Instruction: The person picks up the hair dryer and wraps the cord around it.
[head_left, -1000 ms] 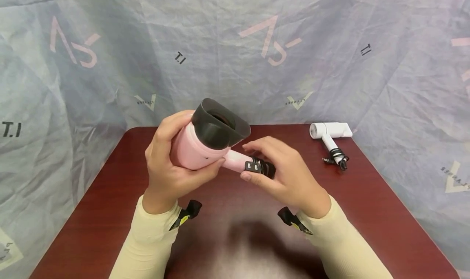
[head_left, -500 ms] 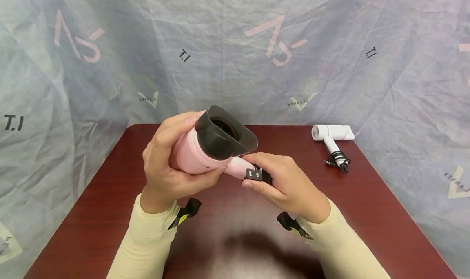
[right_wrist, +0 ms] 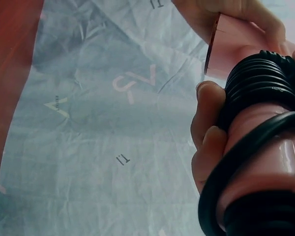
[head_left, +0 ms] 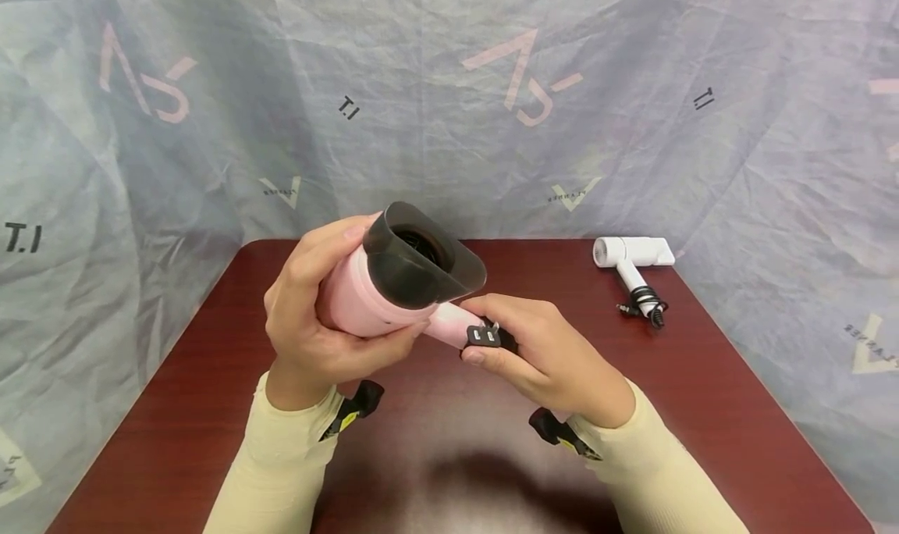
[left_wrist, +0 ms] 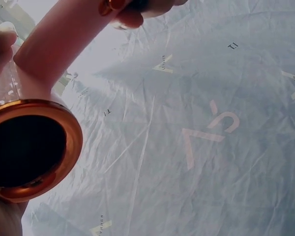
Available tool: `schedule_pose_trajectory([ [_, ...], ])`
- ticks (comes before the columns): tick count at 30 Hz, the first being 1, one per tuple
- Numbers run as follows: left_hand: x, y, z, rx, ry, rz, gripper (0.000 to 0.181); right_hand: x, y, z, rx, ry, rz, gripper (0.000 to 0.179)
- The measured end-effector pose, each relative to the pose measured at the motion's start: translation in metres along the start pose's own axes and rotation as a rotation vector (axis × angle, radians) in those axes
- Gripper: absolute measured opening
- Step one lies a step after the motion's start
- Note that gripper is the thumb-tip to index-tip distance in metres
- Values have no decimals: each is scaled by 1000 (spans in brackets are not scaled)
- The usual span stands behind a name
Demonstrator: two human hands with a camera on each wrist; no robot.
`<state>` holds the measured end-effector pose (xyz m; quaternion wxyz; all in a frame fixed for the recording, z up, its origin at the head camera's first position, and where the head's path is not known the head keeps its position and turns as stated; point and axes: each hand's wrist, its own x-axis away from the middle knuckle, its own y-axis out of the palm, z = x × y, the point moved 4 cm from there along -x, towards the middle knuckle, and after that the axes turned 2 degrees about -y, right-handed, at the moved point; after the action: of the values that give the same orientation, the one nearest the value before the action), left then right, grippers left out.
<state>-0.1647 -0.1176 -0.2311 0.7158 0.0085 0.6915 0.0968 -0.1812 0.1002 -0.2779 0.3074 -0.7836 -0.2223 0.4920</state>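
A pink hair dryer [head_left: 351,300] with a black nozzle [head_left: 403,272] is held above the table, its nozzle opening facing up and toward the head camera. My left hand [head_left: 305,315] grips the barrel, thumb along the near side. Around the handle, where the black cord [right_wrist: 265,83] is wound, curl the fingers of my right hand [head_left: 555,354]. The two-prong plug [head_left: 483,336] shows by the right thumb. In the left wrist view, the dryer's rear end has a copper-coloured ring [left_wrist: 73,142] around a dark centre.
A white hair dryer [head_left: 635,251] lies at the back right of the dark red table [head_left: 211,409], its black cord [head_left: 644,300] wrapped round the handle. Grey printed cloth [head_left: 421,89] hangs behind and at both sides of the table.
My right hand has closed further round the corded handle, covering more of the cord. The pink dryer has tilted slightly, so more of the nozzle's inside shows. The white dryer stays put.
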Motion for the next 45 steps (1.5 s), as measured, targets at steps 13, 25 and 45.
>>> schedule_pose_trajectory([
  [13,-1,0,-12,-246,-69,86,52,2,9,67,-80,436,149,27],
  [25,0,-5,-15,-136,-88,277,47,86,21,231,-583,1090,282,85],
  [45,9,4,-23,-53,-112,206,49,147,-6,301,-966,1374,405,83],
])
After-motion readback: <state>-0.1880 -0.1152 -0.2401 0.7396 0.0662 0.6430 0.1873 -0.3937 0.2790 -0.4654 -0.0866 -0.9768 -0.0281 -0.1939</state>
